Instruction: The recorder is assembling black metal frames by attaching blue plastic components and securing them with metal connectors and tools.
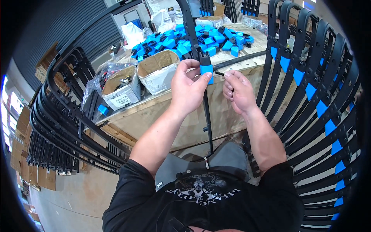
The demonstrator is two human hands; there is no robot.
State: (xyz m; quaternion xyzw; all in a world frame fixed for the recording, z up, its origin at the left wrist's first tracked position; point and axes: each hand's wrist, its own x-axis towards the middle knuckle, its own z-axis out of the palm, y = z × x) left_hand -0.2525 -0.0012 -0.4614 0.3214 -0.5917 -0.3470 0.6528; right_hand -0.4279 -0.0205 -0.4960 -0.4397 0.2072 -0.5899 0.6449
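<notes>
At the near edge of the wooden worktop [162, 112], the left hand [188, 89] has its fingers closed around a blue clip [206, 70] on an upright black strip [208, 116]. The right hand [239, 91], just right of it, pinches a small dark part [219, 72] toward the clip.

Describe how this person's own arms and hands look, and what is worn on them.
Both hands are bare: no gloves, rings, watch or bands show on the left hand or the right hand. The forearms are uncovered up to short black sleeves near the shoulders. These belong to a black T-shirt with a pale printed design on the chest. No cables or markings show on either arm.
</notes>
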